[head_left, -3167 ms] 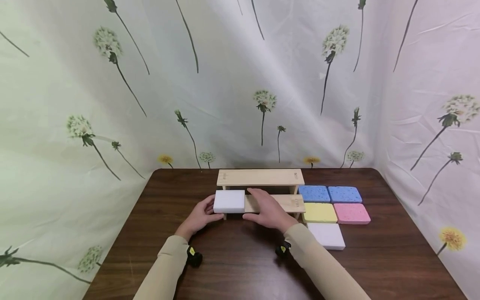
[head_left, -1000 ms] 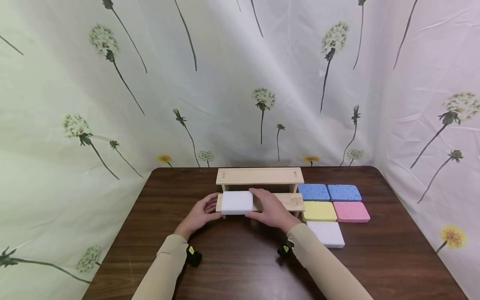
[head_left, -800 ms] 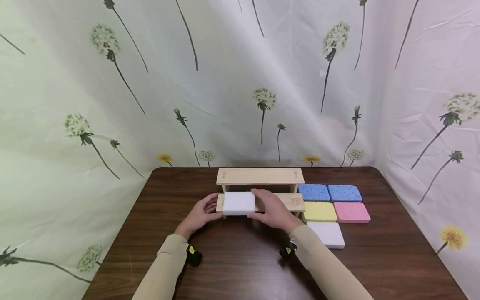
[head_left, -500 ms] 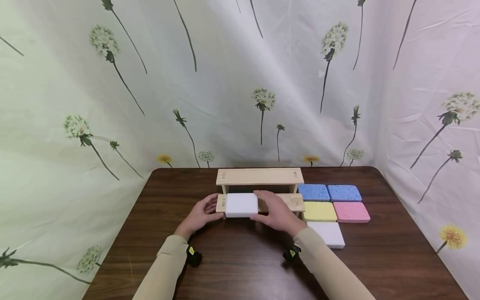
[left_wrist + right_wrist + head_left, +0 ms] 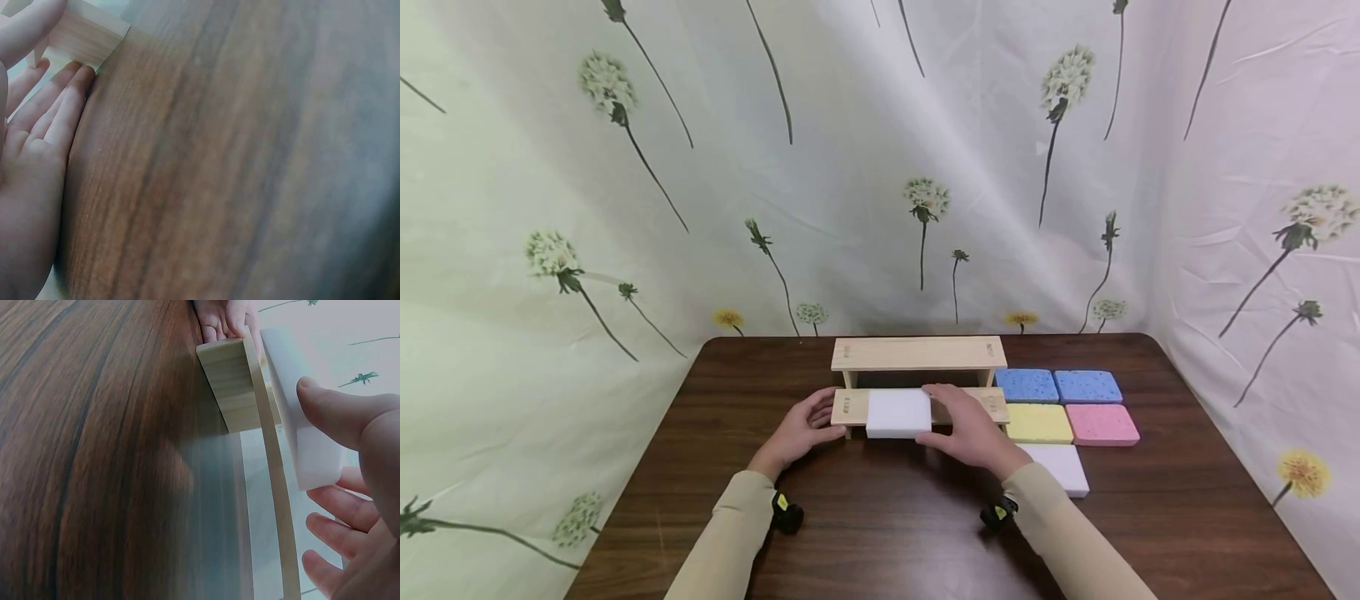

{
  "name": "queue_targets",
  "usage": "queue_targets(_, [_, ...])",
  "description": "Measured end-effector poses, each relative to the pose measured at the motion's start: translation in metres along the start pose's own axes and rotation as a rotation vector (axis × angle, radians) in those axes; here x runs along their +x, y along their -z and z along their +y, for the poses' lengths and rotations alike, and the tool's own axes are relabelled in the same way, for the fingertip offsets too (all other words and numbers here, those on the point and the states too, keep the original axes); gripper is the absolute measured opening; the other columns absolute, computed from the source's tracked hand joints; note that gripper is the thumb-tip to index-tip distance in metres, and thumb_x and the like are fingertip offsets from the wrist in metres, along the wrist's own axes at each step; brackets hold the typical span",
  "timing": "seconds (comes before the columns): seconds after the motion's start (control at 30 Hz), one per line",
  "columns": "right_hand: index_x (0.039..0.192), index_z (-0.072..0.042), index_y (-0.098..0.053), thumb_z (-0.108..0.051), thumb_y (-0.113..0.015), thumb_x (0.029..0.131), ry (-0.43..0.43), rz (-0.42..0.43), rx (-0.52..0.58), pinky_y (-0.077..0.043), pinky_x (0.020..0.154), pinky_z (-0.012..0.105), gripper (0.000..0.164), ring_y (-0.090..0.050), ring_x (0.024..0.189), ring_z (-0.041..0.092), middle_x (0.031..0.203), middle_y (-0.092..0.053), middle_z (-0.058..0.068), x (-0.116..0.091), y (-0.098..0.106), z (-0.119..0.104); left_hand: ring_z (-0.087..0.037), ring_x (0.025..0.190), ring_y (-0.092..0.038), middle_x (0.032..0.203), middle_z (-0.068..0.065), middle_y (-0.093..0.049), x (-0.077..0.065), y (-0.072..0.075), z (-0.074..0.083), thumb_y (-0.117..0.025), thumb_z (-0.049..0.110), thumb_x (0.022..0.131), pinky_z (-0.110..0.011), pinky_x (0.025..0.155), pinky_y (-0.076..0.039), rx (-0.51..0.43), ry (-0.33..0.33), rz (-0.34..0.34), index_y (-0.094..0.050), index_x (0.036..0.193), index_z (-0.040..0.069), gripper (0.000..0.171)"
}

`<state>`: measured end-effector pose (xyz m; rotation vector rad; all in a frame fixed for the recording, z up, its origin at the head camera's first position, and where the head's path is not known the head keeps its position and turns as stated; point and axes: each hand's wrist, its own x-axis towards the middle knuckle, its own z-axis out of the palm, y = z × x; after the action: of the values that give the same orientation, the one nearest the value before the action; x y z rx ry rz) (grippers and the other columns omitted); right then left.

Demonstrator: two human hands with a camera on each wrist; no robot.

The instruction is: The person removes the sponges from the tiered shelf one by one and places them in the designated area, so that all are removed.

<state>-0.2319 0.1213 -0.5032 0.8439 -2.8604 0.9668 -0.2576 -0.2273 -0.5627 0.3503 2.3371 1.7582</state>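
My right hand (image 5: 970, 429) pinches the right end of a white sponge block (image 5: 898, 412), thumb at the front and fingers behind. The block lies over the middle of the low front wooden stand (image 5: 847, 407), its front edge overhanging the board. In the right wrist view the block (image 5: 294, 419) sits close along the board, with my thumb on its front side. My left hand (image 5: 801, 429) grips the left end of the front stand, thumb near the front corner and fingers behind. In the left wrist view the fingers (image 5: 59, 112) reach against the stand's pale wooden leg.
A taller wooden stand (image 5: 917, 353) is right behind the front one. To the right lie two blue sponges (image 5: 1088, 386), a yellow sponge (image 5: 1039, 423), a pink sponge (image 5: 1102, 424) and another white block (image 5: 1063, 468), partly behind my right wrist. A flower-printed curtain hangs behind the dark table (image 5: 880, 533).
My right hand has moved the white block rightward along the front stand, from its left end to about the middle. My left hand has stayed at the stand's left end.
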Motion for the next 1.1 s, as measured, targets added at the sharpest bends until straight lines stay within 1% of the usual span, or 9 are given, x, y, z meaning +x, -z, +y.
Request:
queue_targets(0.23, [0.154, -0.008, -0.051, -0.042, -0.085, 0.09, 0.01, 0.033, -0.003, -0.048, 0.114, 0.051, 0.08, -0.054, 0.139, 0.032, 0.151, -0.057, 0.012, -0.007, 0.003, 0.006, -0.04, 0.143, -0.05, 0.152, -0.028, -0.05, -0.001, -0.001, -0.001, -0.083, 0.011, 0.092, -0.049, 0.12, -0.041, 0.01, -0.016, 0.005, -0.038, 0.158, -0.003, 0.082])
queue_targets(0.63, [0.153, -0.006, -0.052, -0.04, -0.087, 0.088, 0.02, 0.058, -0.011, -0.047, 0.116, 0.052, 0.081, -0.054, 0.14, 0.032, 0.151, -0.058, 0.012, -0.018, 0.006, 0.016, -0.04, 0.143, -0.05, 0.152, -0.027, -0.05, -0.001, -0.001, -0.004, -0.084, 0.011, 0.091, -0.048, 0.12, -0.041, 0.007, -0.007, 0.007, -0.038, 0.158, -0.003, 0.082])
queue_targets(0.93, [0.155, -0.004, -0.048, -0.039, -0.087, 0.089, -0.002, 0.056, -0.014, -0.047, 0.115, 0.054, 0.084, -0.053, 0.14, 0.034, 0.152, -0.057, 0.014, -0.028, 0.015, 0.017, -0.039, 0.143, -0.049, 0.153, -0.026, -0.049, -0.001, 0.0, -0.001, -0.084, 0.015, 0.092, -0.049, 0.121, -0.041, 0.008, -0.001, -0.006, -0.037, 0.159, -0.001, 0.083])
queue_targets(1.1, [0.155, -0.005, -0.048, -0.037, -0.088, 0.088, -0.018, 0.063, -0.012, -0.047, 0.115, 0.053, 0.084, -0.053, 0.141, 0.033, 0.152, -0.057, 0.013, -0.034, 0.02, 0.018, -0.039, 0.143, -0.049, 0.154, -0.026, -0.049, -0.001, 0.0, -0.001, -0.083, 0.014, 0.093, -0.048, 0.12, -0.041, 0.004, -0.005, -0.008, -0.036, 0.159, -0.002, 0.083])
